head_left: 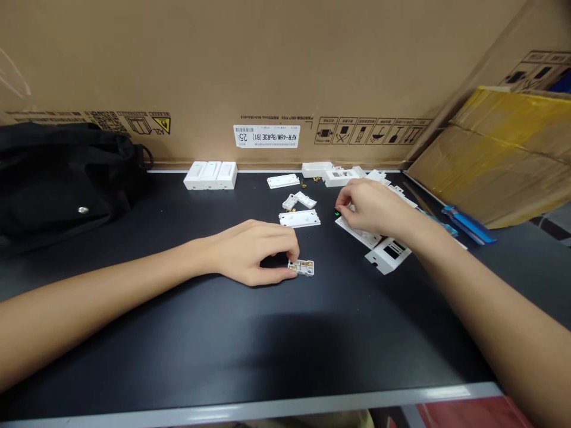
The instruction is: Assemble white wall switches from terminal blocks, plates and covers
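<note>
A dark table (187, 339) fills the lower frame, backed by an upright cardboard sheet (250, 65) with a white label (266, 136). Yellow-taped cardboard (504, 154) leans in at upper right, and a black bag (57, 184) sits at left. Near the back edge stands a white triple switch (209, 175), and white housings (339, 177) lie toward the right. A blue screwdriver (468, 224) lies at far right. Mid-table are two white plates (300, 219) and a small white part (297, 202), with brass screws (316, 178) near the back.

The left hand (252, 252) is narrowly closed, its fingers pinching a small white switch module (302, 268) with brass contacts, just right of the palm. The right hand (370, 208) is curled, fingertips (342, 204) together above a white frame (359, 233); whether it holds anything is hidden.
</note>
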`<state>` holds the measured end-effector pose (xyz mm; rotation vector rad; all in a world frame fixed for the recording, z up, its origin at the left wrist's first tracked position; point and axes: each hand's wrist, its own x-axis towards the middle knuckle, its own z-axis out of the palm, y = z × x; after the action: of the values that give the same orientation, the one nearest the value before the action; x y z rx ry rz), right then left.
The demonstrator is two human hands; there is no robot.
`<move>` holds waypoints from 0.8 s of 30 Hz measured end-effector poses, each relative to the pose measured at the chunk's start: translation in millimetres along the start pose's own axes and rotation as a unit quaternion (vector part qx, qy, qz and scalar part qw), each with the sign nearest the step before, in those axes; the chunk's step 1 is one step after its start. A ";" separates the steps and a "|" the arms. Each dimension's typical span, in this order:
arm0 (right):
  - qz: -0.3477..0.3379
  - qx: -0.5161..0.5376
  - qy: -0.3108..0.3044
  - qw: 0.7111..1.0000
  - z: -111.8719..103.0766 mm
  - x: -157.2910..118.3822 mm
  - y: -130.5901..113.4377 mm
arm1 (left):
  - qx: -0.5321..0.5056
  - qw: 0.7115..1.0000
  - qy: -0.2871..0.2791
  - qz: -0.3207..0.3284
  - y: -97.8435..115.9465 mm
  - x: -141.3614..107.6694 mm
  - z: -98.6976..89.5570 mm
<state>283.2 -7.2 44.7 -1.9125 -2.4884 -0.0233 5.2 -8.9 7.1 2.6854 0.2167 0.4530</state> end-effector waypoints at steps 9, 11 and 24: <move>-0.009 -0.125 0.020 0.992 -0.9 -1.8 -6.7 | -0.006 1.000 -0.001 -0.003 0.0 -1.2 0.3; -0.013 -0.126 0.028 0.992 -0.8 -2.3 -6.7 | -0.005 1.000 0.000 -0.001 -0.3 -1.1 0.3; -0.065 0.264 -0.015 0.962 -20.1 -26.7 -43.2 | 0.030 0.995 0.083 -0.037 1.5 -2.0 1.1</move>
<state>248.2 -44.4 64.0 -1.5364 -2.3112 0.6059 3.8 -11.1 6.2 2.6894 0.3809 0.6569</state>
